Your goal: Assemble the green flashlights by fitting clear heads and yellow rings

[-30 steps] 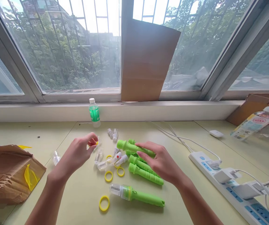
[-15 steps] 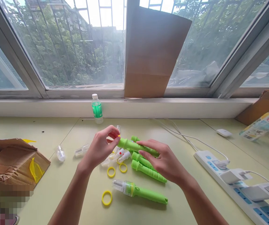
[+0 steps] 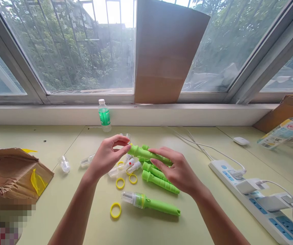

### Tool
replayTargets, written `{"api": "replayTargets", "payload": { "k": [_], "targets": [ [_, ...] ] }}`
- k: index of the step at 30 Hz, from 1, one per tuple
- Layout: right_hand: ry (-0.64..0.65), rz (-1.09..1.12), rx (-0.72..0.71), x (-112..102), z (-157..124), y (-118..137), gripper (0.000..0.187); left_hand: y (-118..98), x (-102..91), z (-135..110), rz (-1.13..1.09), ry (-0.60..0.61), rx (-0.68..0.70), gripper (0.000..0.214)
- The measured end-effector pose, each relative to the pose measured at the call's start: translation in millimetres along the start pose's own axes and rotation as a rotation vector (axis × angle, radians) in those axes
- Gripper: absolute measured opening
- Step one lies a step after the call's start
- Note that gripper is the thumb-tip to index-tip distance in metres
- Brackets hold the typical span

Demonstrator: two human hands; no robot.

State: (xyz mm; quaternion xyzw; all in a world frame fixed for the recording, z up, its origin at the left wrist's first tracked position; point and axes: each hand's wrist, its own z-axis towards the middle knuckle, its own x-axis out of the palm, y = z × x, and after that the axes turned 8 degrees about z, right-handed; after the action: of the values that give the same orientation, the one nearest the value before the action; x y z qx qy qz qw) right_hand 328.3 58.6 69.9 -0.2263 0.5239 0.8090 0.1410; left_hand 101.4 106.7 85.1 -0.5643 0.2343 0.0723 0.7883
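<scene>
My right hand (image 3: 173, 165) is wrapped over a green plastic tube handle (image 3: 142, 153), held slantwise above the table. At the handle's threaded left end, my left hand (image 3: 112, 153) has thumb and fingers closed on a yellow ring, mostly hidden by the fingertips. Below the right hand lie several more green handles (image 3: 159, 182). Clear plastic lamp caps (image 3: 116, 171) and loose yellow rings (image 3: 120, 183) are scattered under and beside the left hand. Nearer to me rests an assembled green light stick (image 3: 159, 206) with a clear head, close to another yellow ring (image 3: 115, 210).
An opened cardboard box (image 3: 16, 173) with yellow plastic stands at left, near a clear cap (image 3: 64, 164). A green-labelled bottle (image 3: 104, 115) is at the back. On the right are a power strip (image 3: 251, 200) with plugs and cables, a white mouse (image 3: 241, 141) and a plastic pack (image 3: 284, 131).
The left fingertips have come closer around the handle's threaded end, and the sliver of yellow there is now hardly visible. The right hand keeps its hold. The whole view has shifted slightly.
</scene>
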Motion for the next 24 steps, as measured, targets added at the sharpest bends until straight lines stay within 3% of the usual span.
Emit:
{"api": "replayTargets", "payload": {
  "k": [10, 16, 24],
  "targets": [
    [-0.01, -0.028, -0.004, -0.6, -0.1, -2.4, 0.028, 0.0, 1.9, -2.1, 0.054, 0.056, -0.016, 0.026],
    [-0.008, -0.016, -0.006, -1.2, -0.7, -0.6, 0.028, -1.4, 3.6, -1.8, 0.07, -0.051, -0.01, 0.024],
    [-0.014, 0.027, -0.01, -2.5, -0.8, 0.7, 0.028, -0.7, 4.1, -1.3, -0.101, -0.033, -0.057, 0.025]
  ]
}}
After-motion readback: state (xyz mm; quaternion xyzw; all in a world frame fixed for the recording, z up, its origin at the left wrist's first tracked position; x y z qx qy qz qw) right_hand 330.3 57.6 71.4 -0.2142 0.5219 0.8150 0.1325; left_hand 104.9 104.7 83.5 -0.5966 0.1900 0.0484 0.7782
